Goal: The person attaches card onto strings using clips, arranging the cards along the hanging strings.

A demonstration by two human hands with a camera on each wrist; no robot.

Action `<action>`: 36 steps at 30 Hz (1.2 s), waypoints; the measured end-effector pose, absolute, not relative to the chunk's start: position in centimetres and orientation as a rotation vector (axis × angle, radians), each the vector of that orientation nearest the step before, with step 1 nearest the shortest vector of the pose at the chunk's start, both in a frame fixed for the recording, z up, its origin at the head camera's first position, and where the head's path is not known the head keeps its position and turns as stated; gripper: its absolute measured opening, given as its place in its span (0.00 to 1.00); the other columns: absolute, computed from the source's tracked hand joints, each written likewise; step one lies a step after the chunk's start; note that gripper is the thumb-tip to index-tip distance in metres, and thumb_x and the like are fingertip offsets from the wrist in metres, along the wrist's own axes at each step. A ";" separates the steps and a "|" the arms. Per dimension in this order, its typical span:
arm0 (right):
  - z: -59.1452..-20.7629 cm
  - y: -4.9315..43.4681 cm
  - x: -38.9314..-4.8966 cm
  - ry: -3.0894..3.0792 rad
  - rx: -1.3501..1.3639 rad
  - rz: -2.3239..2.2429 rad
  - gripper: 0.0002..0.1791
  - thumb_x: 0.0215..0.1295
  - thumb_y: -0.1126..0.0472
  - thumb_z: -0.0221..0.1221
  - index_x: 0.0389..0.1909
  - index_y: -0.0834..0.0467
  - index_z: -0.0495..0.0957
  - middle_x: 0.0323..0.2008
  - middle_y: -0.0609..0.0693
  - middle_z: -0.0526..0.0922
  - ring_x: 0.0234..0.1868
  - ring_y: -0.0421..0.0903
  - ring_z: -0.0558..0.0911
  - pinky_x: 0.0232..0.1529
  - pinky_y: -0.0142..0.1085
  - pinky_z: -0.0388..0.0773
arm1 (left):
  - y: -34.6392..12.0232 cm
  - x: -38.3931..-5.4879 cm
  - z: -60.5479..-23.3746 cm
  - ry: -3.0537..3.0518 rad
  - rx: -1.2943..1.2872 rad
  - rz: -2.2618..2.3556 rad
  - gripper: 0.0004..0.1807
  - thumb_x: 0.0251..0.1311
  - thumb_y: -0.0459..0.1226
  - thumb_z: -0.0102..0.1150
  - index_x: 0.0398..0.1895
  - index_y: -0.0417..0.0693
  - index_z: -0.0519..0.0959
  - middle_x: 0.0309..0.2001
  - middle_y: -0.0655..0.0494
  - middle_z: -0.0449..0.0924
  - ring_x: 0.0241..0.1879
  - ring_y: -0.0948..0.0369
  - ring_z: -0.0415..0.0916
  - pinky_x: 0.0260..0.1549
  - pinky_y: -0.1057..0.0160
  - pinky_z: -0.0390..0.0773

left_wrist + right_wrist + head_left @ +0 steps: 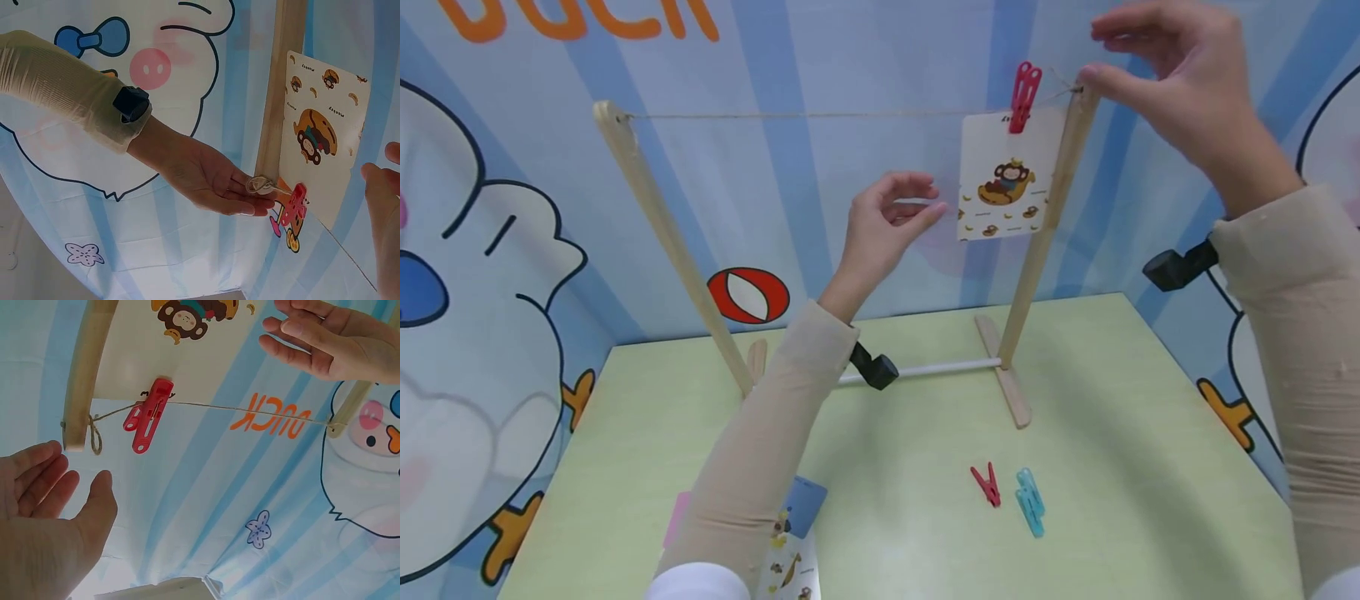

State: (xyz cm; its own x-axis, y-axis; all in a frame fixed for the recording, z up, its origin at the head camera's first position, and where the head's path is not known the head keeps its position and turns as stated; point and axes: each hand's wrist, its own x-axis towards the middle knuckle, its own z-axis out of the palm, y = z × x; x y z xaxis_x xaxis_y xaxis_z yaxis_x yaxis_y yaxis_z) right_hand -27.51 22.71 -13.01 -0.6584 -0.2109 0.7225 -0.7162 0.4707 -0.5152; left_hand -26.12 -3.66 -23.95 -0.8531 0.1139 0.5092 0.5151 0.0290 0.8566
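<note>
A white card (1011, 179) with a monkey on a banana hangs from a thin string (820, 115), fastened by a red clothespin (1024, 98). My left hand (883, 229) is raised just left of the card, fingers loosely bent and thumb extended, holding nothing. Up at the top of the right wooden post (1051, 225) is my right hand (1187, 87), its thumb tip overlapping the post end in the head view. The right wrist view shows its fingers (37, 475) and thumb spread apart beside the post end, where a string loop (95, 437) dangles.
On the table (895, 467) lie a red clothespin (987, 485) and a blue clothespin (1030, 502). Printed cards (793, 542) sit partly hidden under my left sleeve. The left post (673, 242) and a white crossbar (947, 368) complete the frame, before a cartoon-printed backdrop.
</note>
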 end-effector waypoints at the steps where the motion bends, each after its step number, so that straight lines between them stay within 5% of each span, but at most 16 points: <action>1: -13.1 22.7 -27.4 -2.127 0.775 1.125 0.21 0.57 0.68 0.60 0.53 0.60 0.75 0.52 0.53 0.75 0.53 0.45 0.73 0.57 0.31 0.66 | -3.8 -26.0 -23.9 -2.012 -0.649 -1.887 0.16 0.52 0.30 0.64 0.45 0.38 0.75 0.43 0.43 0.79 0.40 0.56 0.78 0.43 0.63 0.76; 23: -13.6 22.6 -23.6 -1.972 0.966 0.887 0.18 0.60 0.72 0.55 0.53 0.65 0.73 0.50 0.56 0.76 0.49 0.48 0.76 0.54 0.32 0.70 | -6.8 -24.0 -23.8 -2.047 -0.732 -1.813 0.18 0.55 0.28 0.60 0.50 0.37 0.73 0.43 0.42 0.78 0.40 0.51 0.77 0.43 0.62 0.77; 36: -16.0 23.2 -23.7 -2.018 1.039 0.955 0.18 0.53 0.78 0.58 0.48 0.70 0.75 0.47 0.58 0.77 0.45 0.48 0.77 0.49 0.30 0.72 | -9.1 -22.4 -24.8 -2.167 -0.756 -1.716 0.17 0.57 0.29 0.58 0.50 0.37 0.72 0.44 0.41 0.77 0.40 0.50 0.77 0.43 0.59 0.76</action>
State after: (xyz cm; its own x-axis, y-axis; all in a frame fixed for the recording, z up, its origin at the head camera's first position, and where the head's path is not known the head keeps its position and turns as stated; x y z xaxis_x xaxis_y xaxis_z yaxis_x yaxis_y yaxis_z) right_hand -23.72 23.19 -16.02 -0.4611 -0.3714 0.8059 -0.8586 0.4160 -0.2996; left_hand -22.38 -9.07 -24.79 -0.8256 0.2278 0.5162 0.5547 0.1601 0.8165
